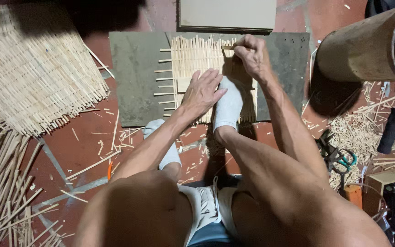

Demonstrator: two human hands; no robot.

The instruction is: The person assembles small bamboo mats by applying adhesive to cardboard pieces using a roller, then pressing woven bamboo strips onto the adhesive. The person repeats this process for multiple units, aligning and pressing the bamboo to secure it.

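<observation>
A small woven bamboo mat [193, 57] lies on a dark grey board [133, 77] on the floor. My left hand [202, 91] rests flat on the mat, fingers spread, pressing it down. My right hand [251, 56] pinches a thin bamboo strip [228, 47] at the mat's upper right edge. A foot in a white sock [229, 105] also presses on the mat's right part. Loose strip ends stick out at the mat's left side.
A large woven bamboo panel [33, 68] lies at the left, with long bamboo strips [1, 183] below it. A big cylinder [366, 45] lies at the upper right. Scissors [344, 160], a dark-handled tool [392, 128] and bamboo scraps [362, 132] are at the right.
</observation>
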